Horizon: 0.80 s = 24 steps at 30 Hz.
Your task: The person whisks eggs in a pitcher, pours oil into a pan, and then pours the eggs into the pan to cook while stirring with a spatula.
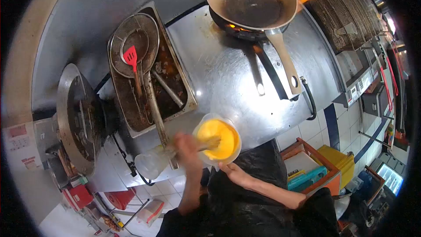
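Observation:
My left hand (187,149), blurred by motion, is closed round a whisk-like utensil (208,143) whose tip is in yellow liquid (226,137). The liquid, which looks like beaten egg, is in a clear bowl (239,149) at the counter's front edge. My right hand (237,175) grips the bowl's near rim with thumb and fingers. Beside my left hand, a translucent container (149,165) lies tilted at the counter edge.
A pan (252,4) sits over a flame at the top, its handle pointing toward me. Left of it, a metal tray (186,88) holds strainers (133,39) and a red spatula (130,56). A large wok (70,118) stands far left. Fryer baskets (346,13) are upper right.

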Motion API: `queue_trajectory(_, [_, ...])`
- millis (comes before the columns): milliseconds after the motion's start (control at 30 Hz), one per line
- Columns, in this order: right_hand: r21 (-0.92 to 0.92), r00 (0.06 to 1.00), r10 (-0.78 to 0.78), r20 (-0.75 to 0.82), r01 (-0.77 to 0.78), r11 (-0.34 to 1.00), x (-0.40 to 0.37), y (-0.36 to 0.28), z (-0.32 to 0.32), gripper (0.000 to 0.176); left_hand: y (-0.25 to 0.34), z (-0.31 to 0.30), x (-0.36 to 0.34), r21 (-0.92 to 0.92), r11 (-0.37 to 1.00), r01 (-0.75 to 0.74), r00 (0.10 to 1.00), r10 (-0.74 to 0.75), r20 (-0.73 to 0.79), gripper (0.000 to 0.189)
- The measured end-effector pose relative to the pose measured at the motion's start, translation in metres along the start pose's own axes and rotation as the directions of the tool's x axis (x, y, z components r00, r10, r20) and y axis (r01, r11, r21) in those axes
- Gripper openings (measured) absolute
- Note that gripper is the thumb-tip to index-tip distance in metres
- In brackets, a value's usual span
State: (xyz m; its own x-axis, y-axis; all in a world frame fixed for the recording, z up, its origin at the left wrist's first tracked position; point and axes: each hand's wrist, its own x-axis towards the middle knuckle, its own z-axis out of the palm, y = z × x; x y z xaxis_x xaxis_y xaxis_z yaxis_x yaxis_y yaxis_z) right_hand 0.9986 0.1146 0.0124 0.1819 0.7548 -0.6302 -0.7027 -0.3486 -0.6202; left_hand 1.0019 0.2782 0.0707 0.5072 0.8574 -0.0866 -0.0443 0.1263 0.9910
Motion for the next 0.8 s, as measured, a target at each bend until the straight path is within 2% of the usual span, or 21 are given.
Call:
queue_trajectory(33, [-0.021, 0.996, 0.082, 0.036, -0.082, 0.996, -0.004, -0.020, -0.001, 0.052, 0.022, -0.004, -0.005, -0.135, 0.991, -0.012, 0.999, 0.017, 0.041, 0.038])
queue_trajectory(67, [-0.045, 0.984, 0.161, 0.076, -0.158, 0.986, -0.006, -0.029, 0.001, 0.053, 0.003, -0.013, -0.010, -0.515, 0.856, -0.045, 0.997, 0.070, 0.029, 0.022])
queue_trajectory(100, [-0.045, 0.984, 0.160, 0.082, -0.157, 0.987, -0.004, -0.020, 0.003, 0.053, -0.005, -0.001, -0.009, -0.511, 0.858, -0.049, 0.997, 0.073, 0.027, 0.022])
queue_trajectory(133, [-0.028, 0.995, 0.075, 0.068, -0.073, 0.997, 0.001, -0.006, 0.002, 0.051, -0.015, 0.026, -0.003, -0.230, 0.973, 0.016, 0.982, -0.058, -0.177, 0.027])
queue_trajectory(167, [-0.011, 0.999, -0.010, 0.048, 0.011, 1.000, 0.004, 0.002, 0.001, 0.049, -0.015, 0.031, 0.002, -0.093, 0.994, 0.066, 0.954, -0.090, -0.285, 0.029])
queue_trajectory(200, [-0.051, 0.999, -0.031, 0.030, 0.033, 0.998, 0.001, -0.005, 0.004, 0.050, -0.015, 0.035, 0.007, 0.032, 0.989, 0.144, 0.913, -0.120, -0.390, 0.032])
queue_trajectory(233, [-0.048, 1.000, -0.022, 0.020, 0.023, 0.999, 0.000, -0.005, 0.004, 0.050, -0.006, 0.012, 0.003, -0.055, 0.996, 0.064, 0.983, -0.072, -0.167, 0.031])
queue_trajectory(267, [-0.028, 1.000, 0.001, 0.026, -0.001, 1.000, 0.000, -0.006, 0.003, 0.050, 0.002, -0.012, -0.001, -0.160, 0.987, 0.005, 0.998, 0.004, 0.055, 0.031])
queue_trajectory(333, [-0.016, 0.999, 0.029, 0.041, -0.029, 0.999, -0.001, -0.004, 0.002, 0.049, -0.024, -0.003, -0.011, -0.115, 0.993, -0.038, 0.988, 0.020, -0.153, 0.034])
queue_trajectory(367, [-0.017, 0.999, 0.030, 0.036, -0.029, 0.999, 0.000, -0.004, 0.002, 0.049, -0.036, 0.000, -0.004, -0.117, 0.992, -0.045, 0.987, 0.026, -0.162, 0.034])
queue_trajectory(433, [-0.023, 0.999, 0.028, 0.031, -0.027, 0.999, 0.001, -0.005, 0.000, 0.049, -0.042, 0.009, 0.006, -0.125, 0.973, 0.193, 0.950, -0.217, -0.224, 0.032])
queue_trajectory(467, [-0.028, 0.998, 0.048, 0.037, -0.047, 0.999, 0.000, -0.005, 0.000, 0.049, -0.035, 0.000, 0.001, -0.128, 0.972, 0.195, 0.949, -0.220, -0.227, 0.032])
queue_trajectory(533, [-0.029, 0.997, 0.060, 0.044, -0.058, 0.998, 0.000, -0.007, 0.001, 0.048, 0.004, -0.015, -0.005, -0.236, 0.971, 0.042, 0.999, -0.036, 0.029, 0.033])
queue_trajectory(567, [-0.020, 0.999, 0.023, 0.044, -0.022, 1.000, -0.003, -0.008, 0.003, 0.050, -0.020, -0.016, -0.006, -0.236, 0.971, 0.044, 0.999, -0.038, 0.031, 0.033])
queue_trajectory(600, [-0.020, 0.999, -0.018, 0.048, 0.019, 1.000, -0.003, -0.010, 0.003, 0.051, -0.035, 0.001, 0.003, 0.149, 0.940, -0.306, 0.949, 0.315, -0.034, 0.035])
queue_trajectory(633, [-0.031, 0.998, -0.017, 0.060, 0.019, 0.999, -0.003, -0.010, 0.003, 0.051, -0.035, 0.001, -0.001, 0.034, 0.997, -0.062, 0.998, 0.063, -0.018, 0.035])
queue_trajectory(667, [-0.023, 0.999, -0.009, 0.050, 0.010, 1.000, -0.003, -0.007, 0.006, 0.051, -0.035, 0.002, -0.006, -0.071, 0.979, 0.192, 0.981, -0.193, -0.002, 0.034])
queue_trajectory(700, [-0.013, 1.000, -0.006, 0.024, 0.007, 1.000, -0.003, -0.006, 0.004, 0.052, -0.014, 0.001, -0.005, -0.077, 0.978, 0.192, 0.981, -0.192, 0.003, 0.034])
queue_trajectory(767, [-0.036, 0.999, 0.015, 0.028, -0.014, 0.999, -0.004, -0.002, 0.002, 0.052, 0.010, -0.020, -0.010, -0.334, 0.932, 0.143, 0.985, -0.099, 0.144, 0.026])
queue_trajectory(800, [-0.062, 0.999, 0.024, 0.033, -0.022, 0.998, -0.002, 0.000, 0.000, 0.052, -0.013, -0.015, -0.011, -0.328, 0.932, 0.152, 0.983, -0.110, 0.146, 0.026])
